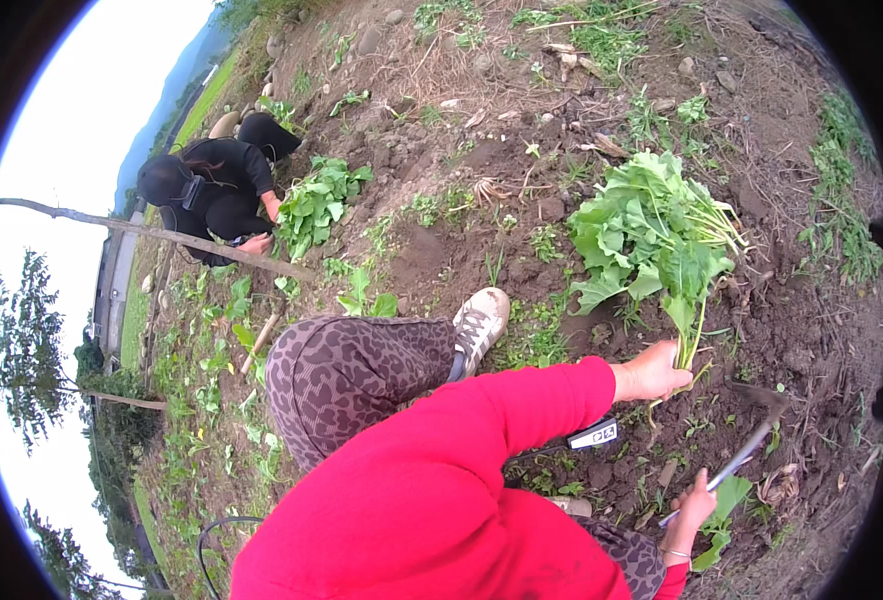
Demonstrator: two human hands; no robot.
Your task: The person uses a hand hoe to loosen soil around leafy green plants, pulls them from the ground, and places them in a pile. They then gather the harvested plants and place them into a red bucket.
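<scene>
My left hand [655, 372], at the end of a red sleeve, is closed round the stems of a leafy green plant [689, 285]. Its leaves overlap a pile of cut leafy greens [627, 215] lying on the soil, stems toward the right. Lower down, my right hand [697, 500] grips the silver handle of a small hand hoe [747, 452]. The hoe's dark blade [759, 395] rests at the soil, to the right of my left hand. A broad green leaf [727, 510] shows just beside my right hand.
At the upper left a crouching person in black [217, 195] has both hands at another heap of greens [320, 205]. A wooden pole [152, 225] slants there. My shoe [482, 322] stands on weedy soil. A black device with a white label [594, 435] shows under my left arm.
</scene>
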